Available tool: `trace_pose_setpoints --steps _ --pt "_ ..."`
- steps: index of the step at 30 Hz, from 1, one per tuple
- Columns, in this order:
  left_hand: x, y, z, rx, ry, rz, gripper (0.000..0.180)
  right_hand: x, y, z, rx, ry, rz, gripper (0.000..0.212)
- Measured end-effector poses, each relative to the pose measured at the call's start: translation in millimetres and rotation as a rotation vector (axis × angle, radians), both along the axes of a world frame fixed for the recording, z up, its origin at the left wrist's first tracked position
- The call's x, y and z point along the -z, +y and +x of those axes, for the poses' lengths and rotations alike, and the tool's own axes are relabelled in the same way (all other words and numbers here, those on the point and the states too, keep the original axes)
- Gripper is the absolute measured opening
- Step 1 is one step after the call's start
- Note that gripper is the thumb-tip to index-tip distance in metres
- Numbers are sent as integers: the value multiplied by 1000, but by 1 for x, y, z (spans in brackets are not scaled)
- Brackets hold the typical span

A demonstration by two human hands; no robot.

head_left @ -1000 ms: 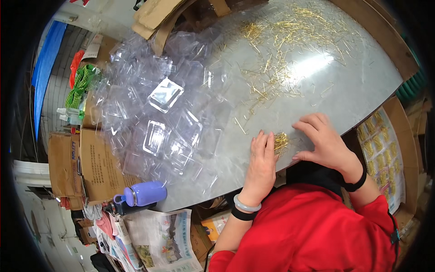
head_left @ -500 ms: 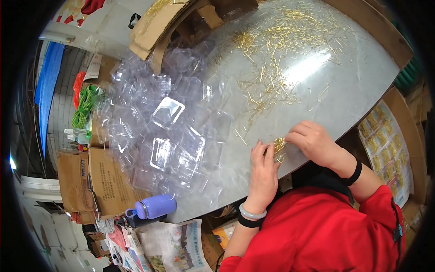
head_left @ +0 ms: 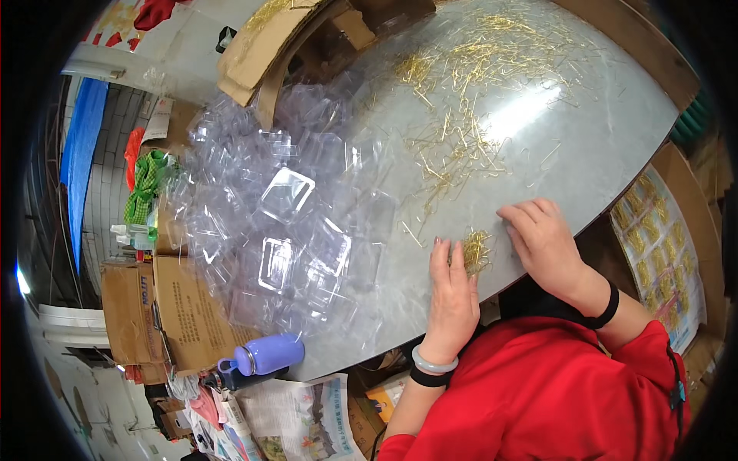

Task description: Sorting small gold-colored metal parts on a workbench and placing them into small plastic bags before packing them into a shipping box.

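Note:
A small bunch of gold wire hooks (head_left: 477,250) lies near the table's front edge, between my two hands. My left hand (head_left: 452,296) rests flat beside the bunch, fingers stretched out and the fingertips at its left side. To the right, my right hand (head_left: 542,238) is raised a little apart from the bunch, its fingers bent loosely with nothing seen in them. A wide scatter of loose gold hooks (head_left: 469,115) covers the far middle of the grey table (head_left: 592,146). Two single hooks (head_left: 413,233) lie just left of the bunch.
Clear plastic boxes (head_left: 288,196) form a big heap on the left side of the table. A purple bottle (head_left: 269,353) stands at the front left edge. Cardboard (head_left: 265,50) borders the far side. Lower right, an open carton holds bagged gold hooks (head_left: 657,246).
My right hand has drawn away from the bunch of hooks, to the right, uncovering it. The left hand stays beside the bunch.

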State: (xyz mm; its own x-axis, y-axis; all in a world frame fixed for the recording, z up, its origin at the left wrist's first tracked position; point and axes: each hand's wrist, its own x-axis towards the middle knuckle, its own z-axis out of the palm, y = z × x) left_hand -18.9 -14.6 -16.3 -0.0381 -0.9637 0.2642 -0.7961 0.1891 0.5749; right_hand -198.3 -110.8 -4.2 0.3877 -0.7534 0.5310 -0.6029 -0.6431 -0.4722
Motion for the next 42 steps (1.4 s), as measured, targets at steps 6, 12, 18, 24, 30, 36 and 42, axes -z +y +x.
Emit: trace_pose_setpoints --steps 6,12,18,24,30,36,42 --pt "-3 1 0 26 -33 30 59 3 25 13 -171 -63 125 34" --pt "0 2 0 9 20 37 55 3 14 1 -187 -231 277 35" --pt "-13 1 -2 35 19 -15 53 -1 8 10 -370 -112 140 43" --pt "8 1 -1 -43 -28 -5 52 -3 -14 6 -614 139 242 51" --pt "10 3 -1 -64 73 -31 60 2 18 12 -488 170 79 52" --pt "1 7 16 92 244 85 74 9 12 8 -512 247 43 50" --pt "4 8 6 84 48 74 75 8 6 10 -542 257 42 49"
